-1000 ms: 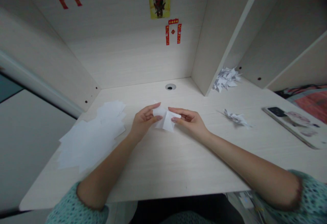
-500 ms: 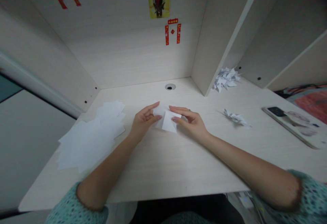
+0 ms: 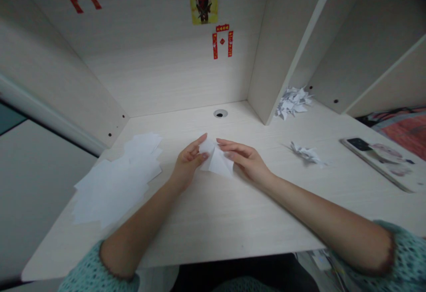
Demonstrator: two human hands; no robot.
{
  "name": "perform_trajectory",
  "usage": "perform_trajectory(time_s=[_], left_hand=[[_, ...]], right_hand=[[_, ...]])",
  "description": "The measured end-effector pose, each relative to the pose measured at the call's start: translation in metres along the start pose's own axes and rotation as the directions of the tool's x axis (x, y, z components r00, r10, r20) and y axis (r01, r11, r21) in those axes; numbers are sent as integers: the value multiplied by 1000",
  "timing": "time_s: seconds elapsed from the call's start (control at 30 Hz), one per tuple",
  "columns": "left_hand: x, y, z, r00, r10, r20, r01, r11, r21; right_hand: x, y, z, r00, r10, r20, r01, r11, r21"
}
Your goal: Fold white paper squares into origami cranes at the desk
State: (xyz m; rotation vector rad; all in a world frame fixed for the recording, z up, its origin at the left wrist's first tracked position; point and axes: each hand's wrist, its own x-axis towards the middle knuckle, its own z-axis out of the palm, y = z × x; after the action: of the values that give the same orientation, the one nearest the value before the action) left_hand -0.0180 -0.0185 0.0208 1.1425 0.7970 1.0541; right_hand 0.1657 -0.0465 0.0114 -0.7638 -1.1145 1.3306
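Note:
A small folded piece of white paper (image 3: 215, 163) sits between both hands over the middle of the pale wooden desk (image 3: 213, 221). My left hand (image 3: 188, 162) pinches its left side with thumb and fingers. On the right side, my right hand (image 3: 244, 159) grips the paper, fingers curled over the top edge. A loose spread of flat white paper sheets (image 3: 116, 181) lies on the desk to the left of my left hand.
A finished folded paper figure (image 3: 306, 153) lies to the right. A heap of several such figures (image 3: 293, 101) sits in the shelf nook behind it. A phone (image 3: 379, 161) lies at the far right. A cable hole (image 3: 220, 113) is at the back.
The hands have closed in slightly on the paper, and its lower flap has swung towards the right. The view has shifted a little.

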Motion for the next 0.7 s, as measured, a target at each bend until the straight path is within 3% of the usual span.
perform_trajectory(time_s=[0.1, 0.2, 0.37, 0.7], left_hand=[[-1, 4, 2, 999, -32, -1, 32, 999, -23], [-4, 10, 5, 995, -95, 39, 97, 994, -50], [-5, 13, 5, 986, -158, 52, 161, 986, -53], [-1, 11, 3, 988, -152, 24, 153, 987, -45]], right_hand=[[4, 4, -3, 971, 228, 74, -239, 944, 227], [5, 5, -4, 944, 313, 108, -331, 897, 293], [5, 3, -3, 946, 318, 69, -324, 912, 251], [5, 6, -6, 966, 255, 52, -260, 951, 170]])
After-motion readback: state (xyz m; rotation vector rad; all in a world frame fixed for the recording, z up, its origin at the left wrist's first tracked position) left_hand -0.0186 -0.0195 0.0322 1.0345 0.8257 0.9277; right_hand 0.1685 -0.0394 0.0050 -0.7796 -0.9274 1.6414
